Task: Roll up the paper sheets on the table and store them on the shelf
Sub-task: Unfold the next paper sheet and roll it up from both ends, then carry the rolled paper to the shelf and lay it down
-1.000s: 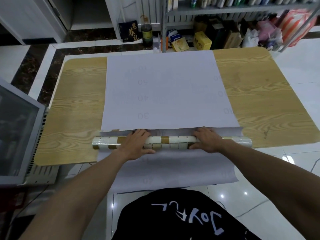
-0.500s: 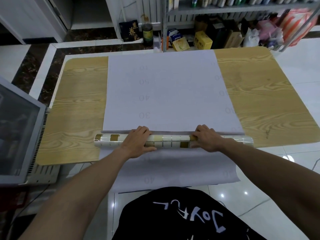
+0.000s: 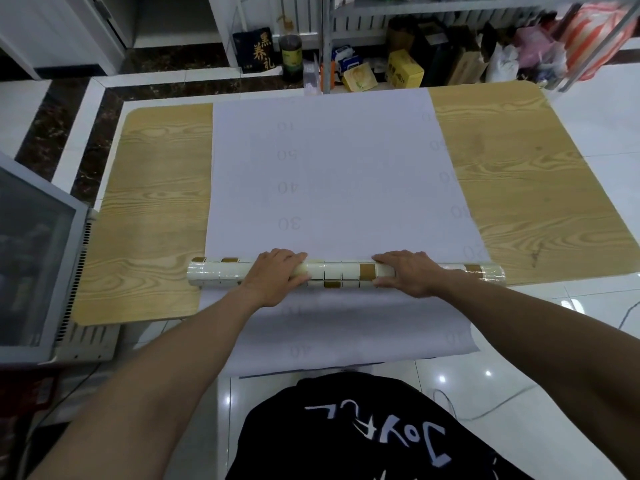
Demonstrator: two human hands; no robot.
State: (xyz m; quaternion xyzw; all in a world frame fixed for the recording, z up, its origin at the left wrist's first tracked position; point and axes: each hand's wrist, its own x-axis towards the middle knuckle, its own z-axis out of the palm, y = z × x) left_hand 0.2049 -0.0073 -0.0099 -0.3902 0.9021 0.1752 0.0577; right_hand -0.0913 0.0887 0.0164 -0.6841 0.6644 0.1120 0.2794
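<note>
Roll (image 3: 341, 273) of tile-print paper lies along the table's (image 3: 149, 202) near edge, spanning the sheet (image 3: 329, 174), which runs flat from it to the far edge. The left hand (image 3: 277, 277) and right hand (image 3: 407, 273) each grasp the roll, fingers curled over its top and thumbs on the near side, set either side of its middle.

To roll well, I would push both hands forward at an equal pace so the roll stays square to the sheet's side edges. Uneven pressure would likely make it cone out at one end. Keeping it snug against the flat paper should avoid slack turns. The roll's ends stick out past the hands and may loosen.

A paper flap (image 3: 346, 334) hangs over the near edge under the roll; whether it belongs to the same sheet I cannot tell, and it may drag.

Beyond the far edge stands the shelf (image 3: 415, 5), with a yellow box (image 3: 405, 69), a bottle (image 3: 290, 53) and a striped bag (image 3: 588, 32) crowding the floor around its foot. A grey cabinet (image 3: 31, 258) sits off the left edge, so carrying the roll round the table looks tight.
</note>
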